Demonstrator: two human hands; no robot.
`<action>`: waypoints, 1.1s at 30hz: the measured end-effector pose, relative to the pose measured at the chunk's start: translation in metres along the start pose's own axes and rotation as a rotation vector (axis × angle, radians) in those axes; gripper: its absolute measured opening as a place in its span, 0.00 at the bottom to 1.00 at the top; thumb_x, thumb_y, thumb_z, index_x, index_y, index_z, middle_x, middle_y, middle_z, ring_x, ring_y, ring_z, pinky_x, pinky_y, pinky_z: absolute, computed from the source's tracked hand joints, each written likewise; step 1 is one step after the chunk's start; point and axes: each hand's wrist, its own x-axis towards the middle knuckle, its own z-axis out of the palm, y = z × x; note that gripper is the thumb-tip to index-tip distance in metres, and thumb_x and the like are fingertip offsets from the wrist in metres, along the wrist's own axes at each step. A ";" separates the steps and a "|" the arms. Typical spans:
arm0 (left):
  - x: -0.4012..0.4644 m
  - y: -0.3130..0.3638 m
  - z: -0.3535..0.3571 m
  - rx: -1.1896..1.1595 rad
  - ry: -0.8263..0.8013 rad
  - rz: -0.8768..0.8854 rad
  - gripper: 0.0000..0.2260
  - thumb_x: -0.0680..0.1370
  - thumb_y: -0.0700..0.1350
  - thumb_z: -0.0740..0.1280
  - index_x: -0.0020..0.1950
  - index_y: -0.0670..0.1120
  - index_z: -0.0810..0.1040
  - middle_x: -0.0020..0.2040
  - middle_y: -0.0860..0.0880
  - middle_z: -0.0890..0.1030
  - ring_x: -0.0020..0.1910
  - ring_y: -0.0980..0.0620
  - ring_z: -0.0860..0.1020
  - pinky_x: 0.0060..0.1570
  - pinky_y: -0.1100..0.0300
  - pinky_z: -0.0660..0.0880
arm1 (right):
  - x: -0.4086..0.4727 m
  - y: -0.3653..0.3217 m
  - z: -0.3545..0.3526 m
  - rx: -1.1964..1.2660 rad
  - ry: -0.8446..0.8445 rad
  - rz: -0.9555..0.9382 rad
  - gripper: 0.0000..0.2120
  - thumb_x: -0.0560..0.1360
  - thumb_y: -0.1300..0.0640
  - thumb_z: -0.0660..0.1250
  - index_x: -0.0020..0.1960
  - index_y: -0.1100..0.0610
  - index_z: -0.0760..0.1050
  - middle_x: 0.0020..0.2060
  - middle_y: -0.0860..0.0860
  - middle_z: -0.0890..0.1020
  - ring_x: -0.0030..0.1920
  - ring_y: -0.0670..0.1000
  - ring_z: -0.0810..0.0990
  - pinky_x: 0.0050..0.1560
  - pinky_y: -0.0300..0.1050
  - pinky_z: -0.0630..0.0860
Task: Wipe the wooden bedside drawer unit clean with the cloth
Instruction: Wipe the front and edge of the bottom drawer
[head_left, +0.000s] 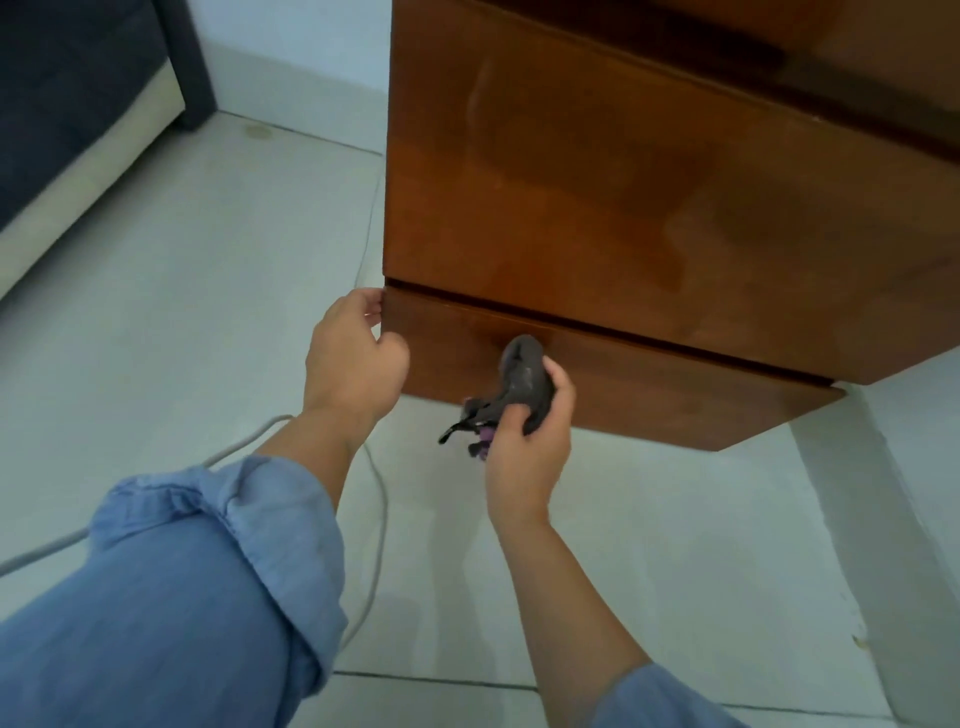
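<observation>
Wooden bedside drawer unit (623, 208) fills the upper right of the frame, glossy brown, standing on pale floor tiles (182, 312). Its bottom drawer (649, 395) sticks out a bit from the front, at centre frame. My left hand (353, 358) is at the drawer's left corner, fingers curled round the edge and touching it, holding nothing else. My right hand (524, 441) is closed around a bunched dark grey cloth (519, 384), its top pressed against the drawer front near the upper edge; frayed ends with a purple bit hang out left of my fist. Rolled blue sleeve (208, 571) lower left. Grey cable (379, 519) runs across the tiles under my left arm. Dark sofa (78, 104) upper left.
</observation>
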 end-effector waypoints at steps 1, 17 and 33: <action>-0.001 0.000 -0.001 -0.007 -0.010 -0.008 0.17 0.73 0.40 0.61 0.62 0.49 0.74 0.60 0.52 0.78 0.59 0.54 0.76 0.61 0.51 0.73 | 0.003 0.004 0.002 0.002 0.052 -0.066 0.21 0.76 0.59 0.57 0.65 0.41 0.66 0.62 0.48 0.75 0.54 0.58 0.79 0.51 0.56 0.80; -0.003 -0.005 -0.005 -0.193 0.047 -0.035 0.18 0.75 0.37 0.56 0.58 0.47 0.80 0.51 0.54 0.81 0.52 0.60 0.78 0.58 0.67 0.73 | 0.029 0.061 0.056 -0.822 -0.691 -0.092 0.25 0.74 0.66 0.61 0.66 0.46 0.73 0.64 0.53 0.76 0.61 0.57 0.74 0.60 0.48 0.74; -0.003 -0.008 -0.005 -0.230 0.051 -0.049 0.19 0.71 0.42 0.52 0.51 0.54 0.79 0.49 0.54 0.81 0.54 0.55 0.79 0.55 0.62 0.74 | 0.018 0.018 0.056 -0.617 -0.342 -0.672 0.26 0.70 0.69 0.62 0.66 0.54 0.73 0.53 0.54 0.77 0.51 0.57 0.73 0.56 0.47 0.74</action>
